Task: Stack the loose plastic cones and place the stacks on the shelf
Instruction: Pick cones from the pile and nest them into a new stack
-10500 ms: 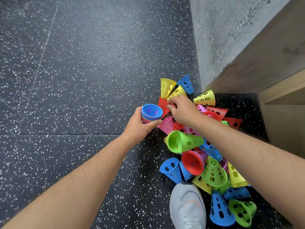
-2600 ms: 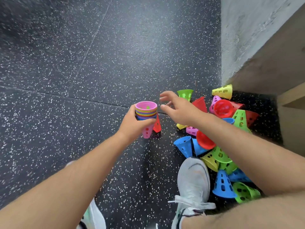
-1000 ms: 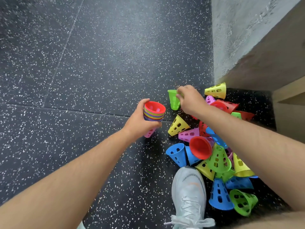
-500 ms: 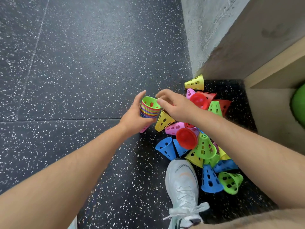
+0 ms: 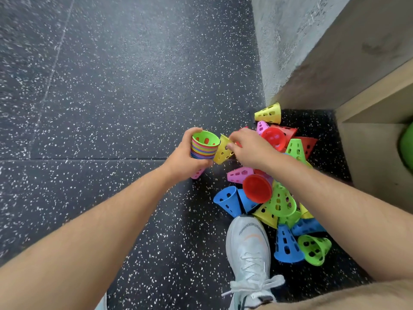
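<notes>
My left hand (image 5: 183,158) grips a stack of nested cones (image 5: 204,147), wide ends up, with a green cone innermost and a pink tip poking out below my palm. My right hand (image 5: 250,146) pinches a yellow perforated cone (image 5: 222,149) right beside the stack, its tip pointing down. A pile of loose cones (image 5: 274,198) in red, blue, green, yellow and pink lies on the floor to the right. The wooden shelf (image 5: 368,101) stands at the far right.
My white shoe (image 5: 248,249) rests on the black speckled floor (image 5: 111,97) against the pile. A grey concrete wall (image 5: 286,41) rises behind the cones. Something green (image 5: 407,146) sits inside the shelf compartment at the right edge.
A green cone went into the stack on top of the red one. My right hand then took hold of a yellow cone from the pile and lifted it next to the stack.
</notes>
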`<state>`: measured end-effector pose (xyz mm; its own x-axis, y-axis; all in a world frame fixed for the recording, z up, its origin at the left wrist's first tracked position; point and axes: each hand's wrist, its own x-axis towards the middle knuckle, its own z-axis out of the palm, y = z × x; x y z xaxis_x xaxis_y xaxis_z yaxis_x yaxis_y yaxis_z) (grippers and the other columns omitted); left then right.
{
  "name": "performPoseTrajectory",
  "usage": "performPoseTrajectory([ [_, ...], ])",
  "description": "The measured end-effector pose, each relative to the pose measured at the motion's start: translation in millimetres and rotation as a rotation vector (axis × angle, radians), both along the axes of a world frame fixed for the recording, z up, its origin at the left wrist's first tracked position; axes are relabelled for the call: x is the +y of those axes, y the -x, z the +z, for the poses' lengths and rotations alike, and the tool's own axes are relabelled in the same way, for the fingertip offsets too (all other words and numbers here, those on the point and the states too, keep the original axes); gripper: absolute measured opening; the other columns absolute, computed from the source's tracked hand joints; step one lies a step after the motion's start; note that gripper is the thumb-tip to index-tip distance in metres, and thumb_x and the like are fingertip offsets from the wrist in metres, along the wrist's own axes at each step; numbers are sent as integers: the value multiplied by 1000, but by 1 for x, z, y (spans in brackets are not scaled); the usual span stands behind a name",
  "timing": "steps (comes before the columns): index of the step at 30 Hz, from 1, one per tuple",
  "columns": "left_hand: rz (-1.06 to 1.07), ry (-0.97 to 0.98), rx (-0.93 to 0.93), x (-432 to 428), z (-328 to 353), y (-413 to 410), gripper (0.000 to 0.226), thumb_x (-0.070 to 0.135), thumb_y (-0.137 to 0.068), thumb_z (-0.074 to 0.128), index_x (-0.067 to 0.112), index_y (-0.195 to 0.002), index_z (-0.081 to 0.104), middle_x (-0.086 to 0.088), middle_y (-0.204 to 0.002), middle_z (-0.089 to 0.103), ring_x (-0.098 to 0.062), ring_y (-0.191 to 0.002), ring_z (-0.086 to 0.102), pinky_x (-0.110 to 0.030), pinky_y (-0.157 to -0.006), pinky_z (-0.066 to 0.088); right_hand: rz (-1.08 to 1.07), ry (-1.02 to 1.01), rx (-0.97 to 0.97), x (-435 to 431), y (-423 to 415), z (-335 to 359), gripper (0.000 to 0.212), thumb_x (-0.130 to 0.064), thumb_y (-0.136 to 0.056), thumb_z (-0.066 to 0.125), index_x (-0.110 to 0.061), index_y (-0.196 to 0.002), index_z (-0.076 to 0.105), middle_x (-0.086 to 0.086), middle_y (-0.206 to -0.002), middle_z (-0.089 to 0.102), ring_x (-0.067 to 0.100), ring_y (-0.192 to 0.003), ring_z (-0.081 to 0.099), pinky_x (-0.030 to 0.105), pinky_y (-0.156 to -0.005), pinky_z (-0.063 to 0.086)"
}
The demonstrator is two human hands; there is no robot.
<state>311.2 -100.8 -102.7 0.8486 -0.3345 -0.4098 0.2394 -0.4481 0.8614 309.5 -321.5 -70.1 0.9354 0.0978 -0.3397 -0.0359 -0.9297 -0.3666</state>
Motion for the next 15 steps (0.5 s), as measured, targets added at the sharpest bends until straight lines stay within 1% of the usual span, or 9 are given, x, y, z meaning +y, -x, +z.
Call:
performPoseTrajectory([
  [1,1,0,4,0,0,0,85,21,-76,87,55,-131,32,6,-114,69,-15,-99,71,-29,-91,54,-37,-41,-75,-1,-5,4,19,-30,-100,54,-13,-105,63,14,-112,55,34,-110,51,42,-96,41],
  [2,1,0,9,1,0,0,86,20,-77,87,54,-133,32,6,-114,69,-15,-99,71,-27,-90,53,-73,-89,-163,-3,-11,9,19,-27,-100,54,-11,-106,63,17,-114,55,35,-111,51,43,-99,40],
  [4,1,7,16,0,0,0,88,20,-78,87,52,-137,31,6,-115,69,-15,-102,71,-26,-92,53,-100,-194,-348,-3,-17,21,18,-22,-99,53,-7,-102,63,18,-112,55,35,-108,52,41,-99,40],
  [7,-5,20,17,-2,-3,1,97,20,-76,88,51,-145,27,7,-120,68,-14,-105,70,-33,-101,53,-56,-264,-471,3,-18,36,20,-22,-98,51,-6,-101,63,16,-112,57,31,-106,54,36,-96,41],
  [9,-13,40,17,-4,-5,1,106,22,-73,87,51,-151,21,6,-127,66,-14,-109,70,-38,-105,53,30,-264,-433,10,-14,38,18,-20,-99,55,-5,-104,64,16,-116,58,31,-108,55,34,-97,41],
  [11,-26,44,11,-4,-7,1,114,20,-74,87,48,-156,13,5,-135,62,-12,-113,68,-38,-106,52,120,-257,-293,16,-4,35,20,-24,-100,58,-9,-110,66,14,-127,56,28,-119,54,27,-102,36],
  [12,-29,46,16,-4,-9,0,117,18,-76,87,47,-158,9,5,-136,61,-11,-113,68,-36,-105,53,137,-266,-205,18,1,33,23,-29,-99,59,-13,-114,66,10,-132,54,23,-123,53,22,-103,34],
  [14,-27,61,42,-3,-11,0,119,15,-79,86,44,-160,4,6,-133,62,-9,-111,69,-32,-101,55,95,-334,-76,22,9,30,31,-37,-99,58,-19,-124,61,2,-132,53,12,-121,54,19,-100,36],
  [15,-26,60,47,-3,-12,0,119,17,-79,87,43,-160,5,7,-132,62,-9,-113,68,-32,-101,53,45,-371,-59,22,9,29,34,-37,-100,56,-19,-129,58,1,-131,53,9,-117,56,19,-96,39],
])
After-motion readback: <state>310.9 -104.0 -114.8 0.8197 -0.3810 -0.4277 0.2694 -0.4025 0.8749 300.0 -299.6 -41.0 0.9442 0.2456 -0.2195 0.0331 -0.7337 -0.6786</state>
